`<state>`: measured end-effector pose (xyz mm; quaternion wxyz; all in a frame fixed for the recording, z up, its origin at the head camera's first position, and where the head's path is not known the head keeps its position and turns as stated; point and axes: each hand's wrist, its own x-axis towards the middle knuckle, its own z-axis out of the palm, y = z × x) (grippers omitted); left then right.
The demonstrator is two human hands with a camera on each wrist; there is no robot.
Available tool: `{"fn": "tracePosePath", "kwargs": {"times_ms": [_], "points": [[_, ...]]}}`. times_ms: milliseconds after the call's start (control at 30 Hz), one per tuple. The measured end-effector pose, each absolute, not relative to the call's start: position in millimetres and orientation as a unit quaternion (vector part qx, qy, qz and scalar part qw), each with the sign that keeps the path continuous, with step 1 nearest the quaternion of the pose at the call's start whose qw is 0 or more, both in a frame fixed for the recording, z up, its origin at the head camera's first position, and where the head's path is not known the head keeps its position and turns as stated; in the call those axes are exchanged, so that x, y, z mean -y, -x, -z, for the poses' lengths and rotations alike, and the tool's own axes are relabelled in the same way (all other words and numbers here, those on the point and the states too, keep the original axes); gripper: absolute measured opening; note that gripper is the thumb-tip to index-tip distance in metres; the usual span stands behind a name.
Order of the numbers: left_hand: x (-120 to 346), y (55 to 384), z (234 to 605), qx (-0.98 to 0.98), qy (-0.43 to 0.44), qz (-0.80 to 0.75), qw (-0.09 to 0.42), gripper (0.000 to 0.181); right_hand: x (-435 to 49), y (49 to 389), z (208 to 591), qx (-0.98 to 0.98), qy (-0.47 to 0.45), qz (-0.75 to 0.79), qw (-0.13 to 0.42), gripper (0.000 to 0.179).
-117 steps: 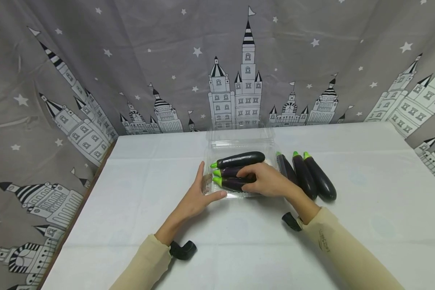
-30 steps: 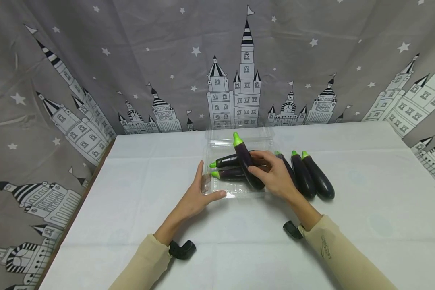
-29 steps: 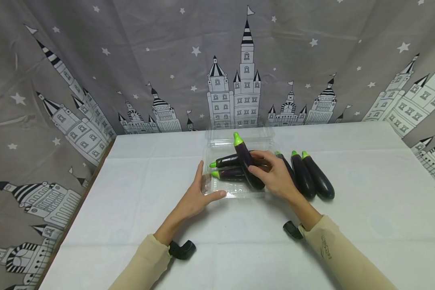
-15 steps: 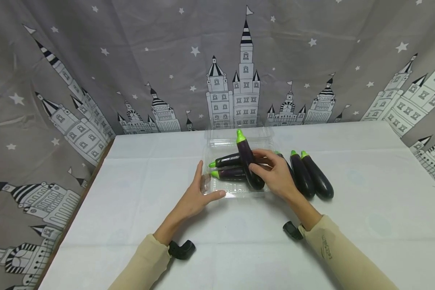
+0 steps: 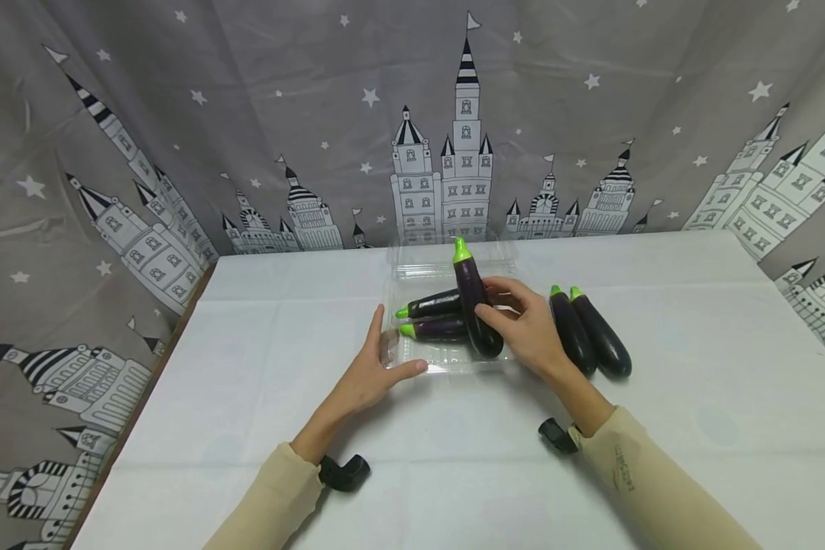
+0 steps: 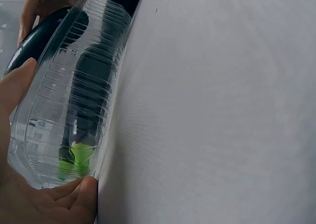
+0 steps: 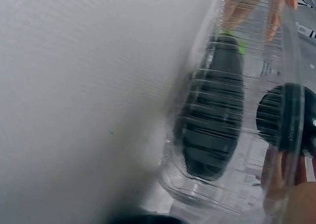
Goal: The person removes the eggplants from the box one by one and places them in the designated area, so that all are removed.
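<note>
In the head view my right hand [image 5: 525,325] pinches an eggplant [image 5: 473,298] between thumb and fingers, above a clear plastic container [image 5: 447,365]. The held eggplant stands nearly upright in view, its green stem end pointing away. Below it in the container lie two more eggplants, a rear one [image 5: 431,305] and a front one [image 5: 436,330], their right parts hidden by the held eggplant and hand. My left hand [image 5: 371,374] rests against the container's left end, thumb and index finger extended and spread. Through the plastic wall [image 6: 54,100], the left wrist view shows the lying eggplants.
Right of the container, two eggplants lie side by side, one nearer [image 5: 573,332] and one farther right [image 5: 601,334]. The container's clear lid [image 5: 422,252] is raised at the back. A white cloth [image 5: 282,321] covers the table, and a grey castle-print curtain [image 5: 557,99] hangs behind.
My right hand has lifted the frontmost eggplant out of a row of three and turned its stem away. It has since shifted slightly right, covering an eggplant beside the container. My left hand stays put.
</note>
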<state>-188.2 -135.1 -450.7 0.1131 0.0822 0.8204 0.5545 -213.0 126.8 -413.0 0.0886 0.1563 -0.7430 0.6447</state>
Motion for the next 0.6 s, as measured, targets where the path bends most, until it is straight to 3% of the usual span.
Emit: {"fn": "tracePosePath", "kwargs": {"times_ms": [600], "points": [[135.4, 189.3, 450.1, -0.816, -0.082, -0.559, 0.12, 0.117, -154.2, 195.9, 390.1, 0.764, -0.144, -0.619, 0.109, 0.038]]}}
